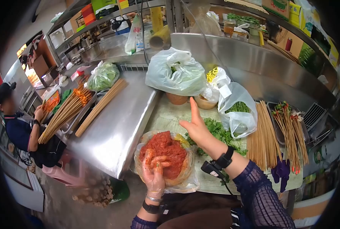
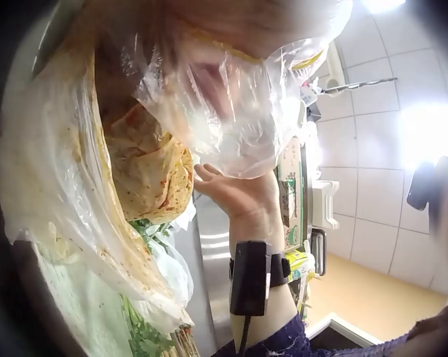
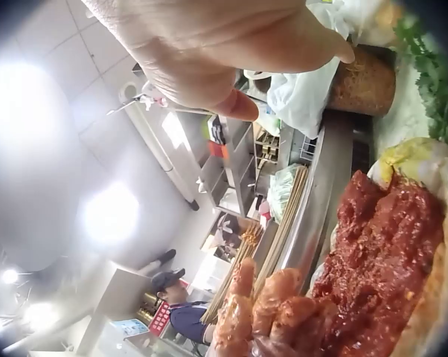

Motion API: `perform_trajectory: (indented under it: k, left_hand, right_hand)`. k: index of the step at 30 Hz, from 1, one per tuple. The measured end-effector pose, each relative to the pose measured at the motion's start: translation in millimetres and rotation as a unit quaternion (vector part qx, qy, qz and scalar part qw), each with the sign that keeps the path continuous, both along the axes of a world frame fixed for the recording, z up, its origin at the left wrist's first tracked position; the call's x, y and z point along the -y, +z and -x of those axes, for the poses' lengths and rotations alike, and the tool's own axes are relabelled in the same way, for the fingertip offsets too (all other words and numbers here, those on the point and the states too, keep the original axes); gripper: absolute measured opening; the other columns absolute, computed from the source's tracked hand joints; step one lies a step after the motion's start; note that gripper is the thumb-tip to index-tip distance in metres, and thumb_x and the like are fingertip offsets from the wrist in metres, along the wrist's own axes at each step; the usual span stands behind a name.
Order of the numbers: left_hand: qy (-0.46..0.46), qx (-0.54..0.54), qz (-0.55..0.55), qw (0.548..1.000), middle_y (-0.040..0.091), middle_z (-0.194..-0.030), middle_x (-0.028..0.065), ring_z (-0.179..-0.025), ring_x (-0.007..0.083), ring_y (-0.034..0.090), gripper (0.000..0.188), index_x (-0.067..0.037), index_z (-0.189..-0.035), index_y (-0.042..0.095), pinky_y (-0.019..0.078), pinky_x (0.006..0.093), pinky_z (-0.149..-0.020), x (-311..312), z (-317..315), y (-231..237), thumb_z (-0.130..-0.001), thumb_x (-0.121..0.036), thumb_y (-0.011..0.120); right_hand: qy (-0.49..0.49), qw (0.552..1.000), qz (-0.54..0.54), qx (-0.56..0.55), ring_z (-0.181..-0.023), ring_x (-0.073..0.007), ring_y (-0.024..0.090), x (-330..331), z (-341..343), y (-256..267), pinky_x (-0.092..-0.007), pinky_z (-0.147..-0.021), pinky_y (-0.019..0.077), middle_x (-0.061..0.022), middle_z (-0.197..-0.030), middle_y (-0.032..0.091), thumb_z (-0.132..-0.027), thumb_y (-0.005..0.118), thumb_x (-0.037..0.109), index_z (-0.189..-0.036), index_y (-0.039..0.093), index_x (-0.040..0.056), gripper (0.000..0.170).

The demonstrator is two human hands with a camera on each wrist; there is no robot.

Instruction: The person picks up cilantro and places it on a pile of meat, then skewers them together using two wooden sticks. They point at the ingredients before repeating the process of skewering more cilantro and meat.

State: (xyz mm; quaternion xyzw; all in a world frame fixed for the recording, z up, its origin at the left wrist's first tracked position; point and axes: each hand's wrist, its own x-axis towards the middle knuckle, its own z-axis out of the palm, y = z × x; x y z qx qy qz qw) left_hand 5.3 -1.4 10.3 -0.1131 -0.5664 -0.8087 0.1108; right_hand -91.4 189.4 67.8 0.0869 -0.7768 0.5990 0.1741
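My left hand (image 1: 153, 173), in a clear plastic glove smeared red, is over the near left part of the red minced meat (image 1: 172, 152). Its fingers (image 3: 272, 305) are loosely bent beside the meat (image 3: 380, 253) in the right wrist view; no separate piece shows in them. The meat lies in a bowl lined with a clear plastic bag (image 1: 191, 179), whose side (image 2: 60, 171) fills the left of the left wrist view. Bare and empty, my right hand (image 1: 201, 128) is raised above the board with thumb and fingers apart, near the green herbs (image 1: 217, 133).
A bulging white bag (image 1: 174, 76) sits on a brown pot (image 1: 176, 99) behind the bowl. Bamboo sticks (image 1: 262, 137) and filled skewers (image 1: 292, 133) lie to the right. On the left are a steel counter (image 1: 112, 126), more skewers (image 1: 69, 110) and a person (image 1: 17, 126) handling them.
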Motion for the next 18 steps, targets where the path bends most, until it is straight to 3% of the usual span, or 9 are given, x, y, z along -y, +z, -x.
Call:
perform_trajectory:
  k: [3,7,11,13,16,18]
  left_hand:
    - [0.009,-0.003,0.003,1.0,0.06,-0.104,0.0179,-0.085,0.0194,0.062,0.045,0.001,-0.135,0.032,0.0522,0.0298,-0.077,-0.8,1.0,-0.6,-0.094,-0.007,0.049]
    - [0.021,-0.016,0.011,1.0,0.061,-0.103,0.017,-0.086,0.0194,0.063,0.046,0.003,-0.134,0.033,0.0541,0.0302,-0.075,-2.8,0.6,-1.9,-0.093,-0.01,0.05]
    - [0.018,-0.022,0.014,0.999,0.061,-0.103,0.0169,-0.086,0.019,0.063,0.047,0.004,-0.134,0.033,0.0541,0.0299,-0.075,-1.9,1.7,-4.2,-0.093,-0.011,0.05]
    - [0.012,-0.019,0.011,1.0,0.061,-0.103,0.0164,-0.085,0.0186,0.063,0.048,0.003,-0.135,0.033,0.0538,0.0291,-0.075,-2.8,0.6,-2.8,-0.093,-0.012,0.051]
    - [0.017,-0.013,0.018,1.0,0.061,-0.102,0.0161,-0.085,0.0184,0.063,0.049,0.003,-0.135,0.033,0.0538,0.0292,-0.075,-2.6,0.5,0.2,-0.093,-0.012,0.052]
    - [0.024,-0.001,0.014,1.0,0.061,-0.102,0.0159,-0.085,0.0182,0.063,0.049,0.003,-0.135,0.033,0.0538,0.0294,-0.075,-3.9,-1.0,2.6,-0.093,-0.012,0.052]
  right_hand:
    - [0.023,0.999,0.018,-0.036,-0.142,-0.0346,0.005,5.6,17.5,17.2,-0.0381,-0.114,0.0099,-0.0269,-0.15,0.008,-0.081,0.057,0.013,-0.146,0.005,-0.0019,0.084]
    - [0.039,0.994,0.036,-0.097,-0.142,-0.0355,0.005,14.2,27.7,80.9,-0.0381,-0.114,0.0096,-0.0285,-0.15,0.009,-0.08,0.055,0.013,-0.145,0.007,-0.0035,0.082]
    - [0.043,0.986,0.03,-0.158,-0.142,-0.0257,0.011,14.7,22.8,142.8,-0.0333,-0.113,0.013,-0.0198,-0.152,0.014,-0.082,0.055,0.011,-0.148,0.009,0.0025,0.081]
    - [0.01,0.975,-0.019,-0.222,-0.142,-0.0261,0.014,14.3,17.1,166.5,-0.0328,-0.113,0.016,-0.0208,-0.152,0.015,-0.082,0.056,0.014,-0.148,0.011,0.0034,0.08]
    - [0.007,0.954,-0.11,-0.28,-0.141,-0.0318,0.016,15.3,7.6,178.1,-0.0406,-0.112,0.0175,-0.0218,-0.151,0.018,-0.083,0.056,0.018,-0.148,0.016,0.0108,0.076]
    - [-0.005,0.915,-0.263,-0.307,-0.14,-0.0384,0.015,22.8,-0.9,176.7,-0.05,-0.111,0.0156,-0.024,-0.15,0.016,-0.085,0.055,0.02,-0.147,0.02,0.016,0.072]
